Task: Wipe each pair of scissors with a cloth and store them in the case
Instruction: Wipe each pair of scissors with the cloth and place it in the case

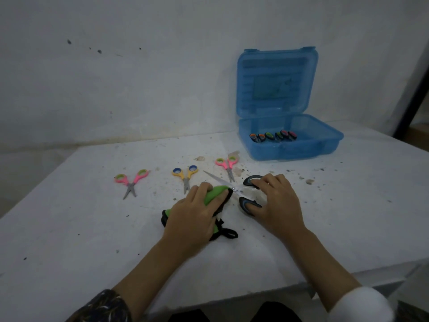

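Observation:
My right hand [276,201] holds the black-and-blue handles of a large pair of scissors [222,181], spread open on the table. My left hand [192,212] presses a green and black cloth [214,194] over one blade near the pivot; the other blade points up-left. Three small pairs lie beyond: pink-handled scissors [131,182] at the left, yellow-handled scissors [185,175] in the middle, and another pink-handled pair [227,165] to the right. The open blue case [325,145] stands at the back right, with several scissor handles [274,135] inside.
The white table [92,228] is speckled with crumbs and small debris [310,181]. A white wall runs behind it. The table's front edge lies close to my body, and a dark post [415,94] stands at the far right.

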